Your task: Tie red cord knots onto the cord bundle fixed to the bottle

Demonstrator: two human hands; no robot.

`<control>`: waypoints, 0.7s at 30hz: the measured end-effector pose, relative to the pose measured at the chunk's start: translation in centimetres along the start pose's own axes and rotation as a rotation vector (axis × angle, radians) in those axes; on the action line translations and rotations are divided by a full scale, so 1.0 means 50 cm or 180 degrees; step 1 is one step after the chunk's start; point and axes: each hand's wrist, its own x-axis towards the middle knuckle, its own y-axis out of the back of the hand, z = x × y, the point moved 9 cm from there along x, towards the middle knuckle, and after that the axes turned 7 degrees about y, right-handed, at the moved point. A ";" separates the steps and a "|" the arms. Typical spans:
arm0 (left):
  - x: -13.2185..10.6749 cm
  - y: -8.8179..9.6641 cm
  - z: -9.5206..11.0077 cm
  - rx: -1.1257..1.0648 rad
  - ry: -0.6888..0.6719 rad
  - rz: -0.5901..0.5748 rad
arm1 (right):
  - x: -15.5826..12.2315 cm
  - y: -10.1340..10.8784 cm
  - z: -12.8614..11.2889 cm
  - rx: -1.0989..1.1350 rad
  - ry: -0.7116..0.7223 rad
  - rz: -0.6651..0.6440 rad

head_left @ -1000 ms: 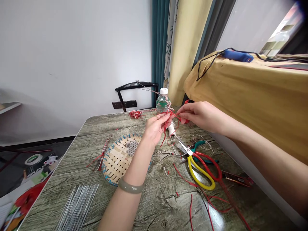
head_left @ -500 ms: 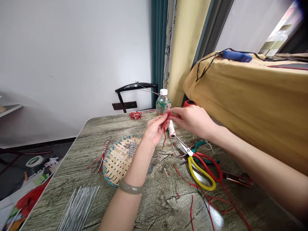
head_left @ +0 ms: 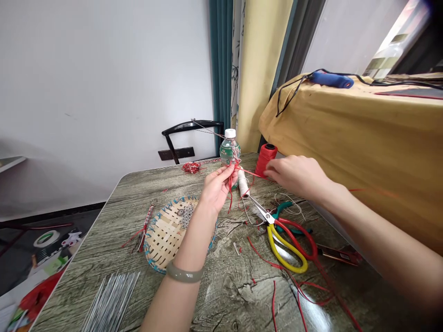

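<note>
My left hand [head_left: 218, 185] pinches a braided red-and-white cord [head_left: 235, 151] where red strands [head_left: 230, 186] are knotted and dangle. Behind it stands a bottle [head_left: 226, 151] with a white cap and green label, and the braid runs up beside its neck. Off to the right, my right hand [head_left: 294, 171] has its fingers closed on a red cord [head_left: 252, 173], stretched taut from the knot. The fingertips are slightly blurred. A red thread spool [head_left: 265, 161] stands just behind them. Below the left fingers a white thread spool [head_left: 243, 183] lies on its side.
Scissors [head_left: 272, 219] with red and yellow handles lie right of centre, over green-handled ones [head_left: 284, 207]. A woven basket [head_left: 162, 235] holds small metal rings [head_left: 187, 216]. Thin metal rods [head_left: 112, 299] lie front left. Loose red cords [head_left: 299, 302] cover the front right.
My right hand has moved right, away from the left, drawing a red cord out straight. The red spool now shows fully. The view has shifted slightly. My left hand keeps its pinch.
</note>
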 end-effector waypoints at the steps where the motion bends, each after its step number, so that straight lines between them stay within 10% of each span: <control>1: 0.000 0.000 -0.001 0.0016 0.0009 0.0011 | 0.009 0.008 -0.007 0.0212 0.0008 0.0191; 6: 0.000 0.001 -0.004 0.0116 0.0068 0.0067 | 0.059 0.026 -0.063 0.1773 0.0447 0.0879; 21: -0.009 0.004 -0.004 0.0442 0.0010 0.0389 | 0.022 0.003 -0.121 0.2220 0.0773 0.0675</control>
